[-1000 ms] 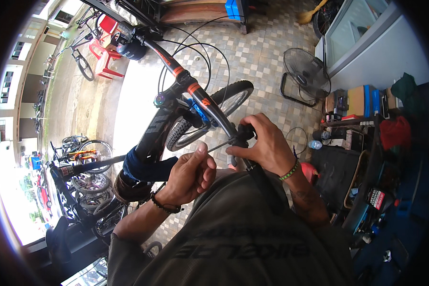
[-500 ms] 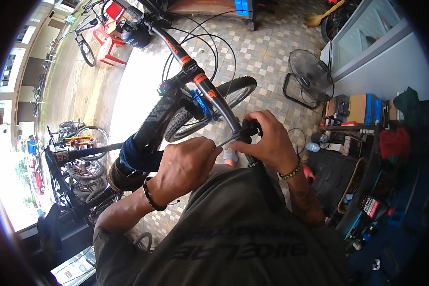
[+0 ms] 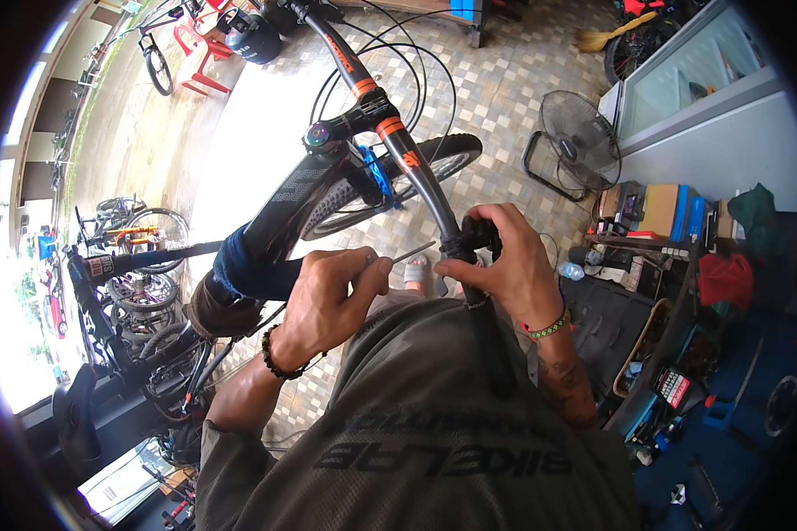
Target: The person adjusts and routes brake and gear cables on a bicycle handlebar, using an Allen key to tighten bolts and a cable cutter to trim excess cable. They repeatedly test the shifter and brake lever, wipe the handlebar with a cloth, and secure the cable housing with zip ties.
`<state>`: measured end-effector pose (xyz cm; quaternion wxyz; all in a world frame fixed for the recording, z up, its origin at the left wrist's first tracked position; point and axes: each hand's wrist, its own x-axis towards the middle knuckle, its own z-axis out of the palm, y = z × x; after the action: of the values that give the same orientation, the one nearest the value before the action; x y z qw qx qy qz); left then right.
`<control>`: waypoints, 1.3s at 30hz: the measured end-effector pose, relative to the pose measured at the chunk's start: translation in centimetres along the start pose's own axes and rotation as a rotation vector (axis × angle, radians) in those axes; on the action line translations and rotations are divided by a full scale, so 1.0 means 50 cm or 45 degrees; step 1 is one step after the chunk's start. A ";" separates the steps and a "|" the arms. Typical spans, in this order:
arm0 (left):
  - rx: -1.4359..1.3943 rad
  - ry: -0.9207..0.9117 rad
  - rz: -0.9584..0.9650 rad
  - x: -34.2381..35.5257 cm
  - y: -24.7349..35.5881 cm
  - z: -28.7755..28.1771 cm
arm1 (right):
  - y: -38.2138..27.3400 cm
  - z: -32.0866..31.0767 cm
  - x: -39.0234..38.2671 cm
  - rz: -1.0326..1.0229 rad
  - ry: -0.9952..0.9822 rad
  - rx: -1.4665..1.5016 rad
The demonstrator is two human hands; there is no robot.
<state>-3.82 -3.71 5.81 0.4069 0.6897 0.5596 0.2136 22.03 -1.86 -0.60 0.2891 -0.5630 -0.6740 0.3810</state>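
My left hand is closed on a slim metal hex key, its bare end pointing up and right toward the handlebar. A small gap shows between that tip and the bar. The black handlebar with orange bands runs from the top down to my body. Near its close end, my right hand wraps a black clamped control, thumb on the lower side of the bar. The stem joins the bar to a dark frame, round which a blue cloth is wrapped.
Below the bar is the front wheel. A floor fan stands at the right, above a cluttered shelf and a black case. Black cables loop beyond the bar. Red chairs and more bicycles are left.
My left hand has drawn back leftward with the hex key, whose tip has come away from the clamp. My right hand keeps its hold. The whole view has shifted slightly.
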 end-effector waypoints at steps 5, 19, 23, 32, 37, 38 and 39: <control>-0.048 -0.066 -0.148 -0.010 -0.008 0.024 | 0.004 0.003 -0.002 -0.037 0.016 -0.002; -0.509 -0.191 -0.589 0.000 -0.017 0.024 | 0.006 0.003 -0.004 -0.027 0.021 -0.010; -0.757 -0.313 -0.722 0.011 -0.013 0.005 | 0.006 0.004 -0.002 -0.044 0.025 -0.023; -0.213 -0.257 -0.479 0.006 0.024 0.016 | 0.014 0.006 -0.001 -0.035 0.035 -0.011; 0.652 -0.058 0.403 -0.003 -0.006 0.030 | 0.022 0.008 0.003 -0.087 0.063 -0.019; 0.825 -0.052 0.516 -0.002 -0.009 0.028 | 0.022 0.007 0.003 -0.081 0.055 -0.013; 0.909 -0.063 0.633 -0.001 -0.019 0.026 | 0.023 0.008 0.003 -0.087 0.056 -0.013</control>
<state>-3.41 -4.14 4.31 0.0923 0.9058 0.4053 0.0817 22.31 -1.68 -1.80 0.3137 -0.5492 -0.6884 0.3549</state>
